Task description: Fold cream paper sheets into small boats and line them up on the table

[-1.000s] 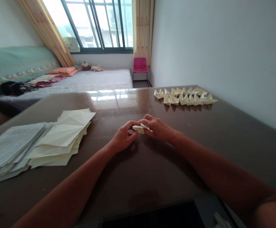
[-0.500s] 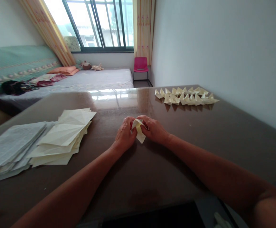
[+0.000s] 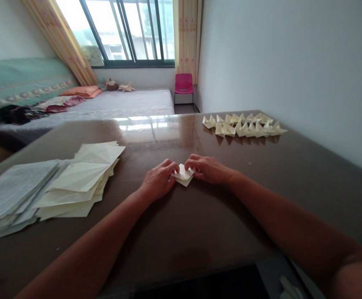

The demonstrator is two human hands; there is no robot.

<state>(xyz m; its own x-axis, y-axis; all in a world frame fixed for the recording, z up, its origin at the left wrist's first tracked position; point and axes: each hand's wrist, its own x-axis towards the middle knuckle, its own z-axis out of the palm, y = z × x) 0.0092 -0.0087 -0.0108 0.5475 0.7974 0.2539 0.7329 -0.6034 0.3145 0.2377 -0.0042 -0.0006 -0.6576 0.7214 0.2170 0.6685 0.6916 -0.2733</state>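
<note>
A small folded piece of cream paper [image 3: 183,176] lies on the glossy brown table [image 3: 199,216] between my hands. My left hand [image 3: 157,181] presses its left edge with curled fingers. My right hand [image 3: 208,169] pinches its right edge, fingers bent over the fold. Both hands rest low on the tabletop, fingertips almost meeting over the paper.
A stack of creased cream sheets [image 3: 81,180] lies to the left, beside a pile of greyish sheets [image 3: 11,197]. Rows of several finished folded paper shapes [image 3: 245,126] sit at the far right by the white wall. A bed and a pink chair [image 3: 184,85] stand beyond the table.
The paper piece was held up and turned between my fingers; now it lies flat on the table with both hands pressing it down.
</note>
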